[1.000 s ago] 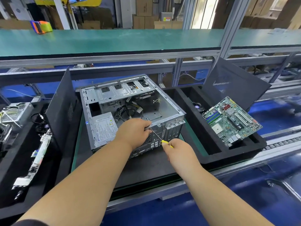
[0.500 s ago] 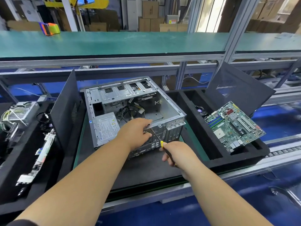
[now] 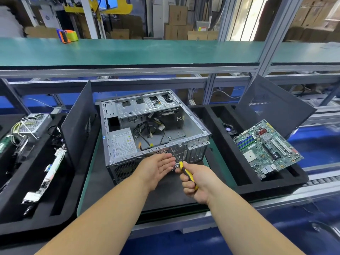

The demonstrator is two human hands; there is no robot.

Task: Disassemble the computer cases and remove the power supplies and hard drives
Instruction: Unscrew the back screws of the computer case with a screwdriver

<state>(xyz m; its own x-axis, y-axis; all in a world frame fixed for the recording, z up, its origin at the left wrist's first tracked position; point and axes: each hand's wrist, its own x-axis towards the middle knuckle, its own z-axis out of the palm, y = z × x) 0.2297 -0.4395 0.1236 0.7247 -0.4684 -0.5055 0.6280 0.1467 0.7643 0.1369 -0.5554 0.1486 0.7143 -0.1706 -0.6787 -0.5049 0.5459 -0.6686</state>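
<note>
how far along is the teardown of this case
Done: side panel off the computer case; a motherboard lies in the foam tray at right. In hand: right hand holds the screwdriver at the rear panel, left hand open beside it. Left: the power supply sits inside.

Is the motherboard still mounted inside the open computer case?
No. The motherboard lies in the black foam tray to the right of the computer case, apart from it.
</note>
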